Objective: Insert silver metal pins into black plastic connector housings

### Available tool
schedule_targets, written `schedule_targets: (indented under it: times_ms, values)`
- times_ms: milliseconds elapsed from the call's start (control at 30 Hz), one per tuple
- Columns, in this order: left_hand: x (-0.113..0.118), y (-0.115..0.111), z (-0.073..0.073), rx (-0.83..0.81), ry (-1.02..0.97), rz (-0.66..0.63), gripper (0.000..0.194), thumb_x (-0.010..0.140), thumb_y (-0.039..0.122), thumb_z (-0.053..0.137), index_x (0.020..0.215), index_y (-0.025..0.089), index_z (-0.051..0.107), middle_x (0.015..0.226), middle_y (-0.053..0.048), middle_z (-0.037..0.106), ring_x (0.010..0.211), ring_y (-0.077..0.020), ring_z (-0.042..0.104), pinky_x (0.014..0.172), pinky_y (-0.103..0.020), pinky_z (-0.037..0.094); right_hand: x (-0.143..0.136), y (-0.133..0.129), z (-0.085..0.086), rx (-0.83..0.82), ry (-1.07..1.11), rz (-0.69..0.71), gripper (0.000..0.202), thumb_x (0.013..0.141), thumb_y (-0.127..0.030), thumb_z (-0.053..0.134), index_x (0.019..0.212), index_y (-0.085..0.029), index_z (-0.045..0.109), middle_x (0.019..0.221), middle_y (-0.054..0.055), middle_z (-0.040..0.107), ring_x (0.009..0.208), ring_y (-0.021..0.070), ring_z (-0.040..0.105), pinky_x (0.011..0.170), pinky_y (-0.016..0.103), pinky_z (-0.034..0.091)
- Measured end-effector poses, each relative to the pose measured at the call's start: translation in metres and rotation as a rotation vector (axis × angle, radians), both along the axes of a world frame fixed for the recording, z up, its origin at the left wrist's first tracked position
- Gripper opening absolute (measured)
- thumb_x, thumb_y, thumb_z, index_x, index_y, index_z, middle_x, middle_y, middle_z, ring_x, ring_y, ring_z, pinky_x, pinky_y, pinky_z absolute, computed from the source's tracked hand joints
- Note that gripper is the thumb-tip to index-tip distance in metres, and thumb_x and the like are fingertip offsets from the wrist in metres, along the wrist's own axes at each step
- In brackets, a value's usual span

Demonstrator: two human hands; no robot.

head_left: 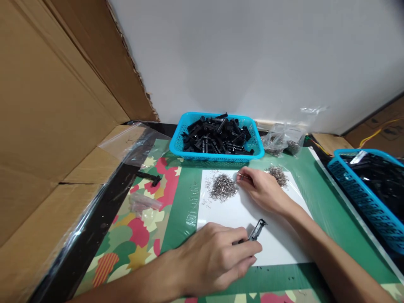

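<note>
Well, on the far left stands brown cardboard [63, 84], and next to it lies one big, flat, clear plastic bag [132, 143]. Just beside that bag is one long black plastic piece [150, 178], and nearer to us is one small, clear plastic packet [145, 204].

Next comes the left hand [217, 256]. Its arm reaches in from the bottom left, the back of the hand faces up, and the bent fingers point right. They are closed around one thin black plastic part [257, 229], which sticks up at a tilt over one sheet of white paper [227, 216].

Behind is a blue plastic basket [217, 158] with holes, full of black plastic parts [217, 134], too many to count. In front of it, on the paper, sits a pile of tiny shiny metal wires [224, 186].

The right hand [260, 187] comes up from the bottom right. Its fingers curl in close, with the tips at the pile's right edge. A thin line shows there, but I cannot tell if they hold it.

Past it is a second, smaller metal pile [277, 174], making two. Behind are clear bags [279, 141] with small bits inside. Last, on the far right, is another blue basket [356, 192], so two baskets.
</note>
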State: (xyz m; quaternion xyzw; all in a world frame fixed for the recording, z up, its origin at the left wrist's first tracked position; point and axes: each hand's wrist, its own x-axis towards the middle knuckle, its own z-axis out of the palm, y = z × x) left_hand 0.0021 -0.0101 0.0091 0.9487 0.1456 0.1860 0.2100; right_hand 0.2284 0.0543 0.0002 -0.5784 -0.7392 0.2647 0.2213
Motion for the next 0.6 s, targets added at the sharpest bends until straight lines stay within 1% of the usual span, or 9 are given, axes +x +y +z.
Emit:
schedule_targets:
  times_ms: [67, 133, 233, 333, 500, 600]
  values:
    - [0.0001, 0.0003, 0.0007, -0.008, -0.011, 0.002, 0.023, 0.108, 0.020, 0.051, 0.125, 0.017, 0.066, 0.085, -0.002, 0.067, 0.067, -0.0188, 0.063, 0.053, -0.031, 0.045, 0.0031, 0.0000, -0.0003, 0.002, 0.022, -0.008, 0.014, 0.102, -0.028, 0.056, 0.096, -0.022, 0.067, 0.082, 0.001, 0.071, 0.071, 0.0184, 0.058, 0.066, 0.029, 0.035]
    - [-0.0002, 0.0002, 0.0006, -0.016, -0.012, 0.005, 0.023, 0.108, 0.020, 0.051, 0.126, 0.017, 0.065, 0.087, -0.002, 0.068, 0.068, -0.0189, 0.064, 0.054, -0.032, 0.045, 0.0058, -0.0008, 0.0004, 0.000, 0.056, -0.025, 0.016, 0.103, -0.030, 0.055, 0.095, -0.022, 0.066, 0.078, 0.000, 0.067, 0.068, 0.0177, 0.055, 0.064, 0.028, 0.035]
    - [-0.0013, -0.0005, -0.0005, -0.043, -0.008, 0.017, 0.024, 0.108, 0.020, 0.052, 0.128, 0.018, 0.065, 0.089, -0.002, 0.068, 0.069, -0.0183, 0.063, 0.056, -0.031, 0.046, 0.0078, -0.0031, 0.0013, -0.006, 0.136, -0.051, 0.018, 0.103, -0.034, 0.056, 0.093, -0.022, 0.064, 0.072, -0.002, 0.059, 0.064, 0.0165, 0.049, 0.060, 0.028, 0.033]
    - [-0.0022, -0.0012, -0.0018, -0.071, -0.012, 0.040, 0.025, 0.108, 0.020, 0.053, 0.130, 0.020, 0.065, 0.090, -0.001, 0.068, 0.070, -0.0180, 0.063, 0.058, -0.030, 0.047, 0.0070, -0.0046, -0.0002, 0.017, 0.196, -0.055, 0.019, 0.104, -0.036, 0.055, 0.093, -0.022, 0.062, 0.071, -0.003, 0.057, 0.063, 0.0157, 0.045, 0.061, 0.028, 0.032]
    - [-0.0028, -0.0019, -0.0021, -0.105, -0.019, 0.073, 0.025, 0.109, 0.021, 0.052, 0.130, 0.021, 0.066, 0.092, -0.001, 0.069, 0.072, -0.0178, 0.066, 0.060, -0.030, 0.049, 0.0054, -0.0035, -0.0036, 0.040, 0.102, -0.070, 0.016, 0.103, -0.033, 0.056, 0.094, -0.022, 0.063, 0.068, -0.004, 0.056, 0.062, 0.0160, 0.044, 0.061, 0.029, 0.031]
    - [-0.0028, -0.0020, -0.0020, -0.094, -0.013, 0.066, 0.024, 0.109, 0.022, 0.053, 0.129, 0.021, 0.066, 0.091, -0.001, 0.069, 0.072, -0.0184, 0.066, 0.060, -0.031, 0.050, 0.0082, -0.0024, -0.0011, 0.043, 0.105, -0.092, 0.016, 0.101, -0.032, 0.058, 0.091, -0.021, 0.064, 0.066, -0.004, 0.052, 0.061, 0.0153, 0.043, 0.059, 0.029, 0.030]
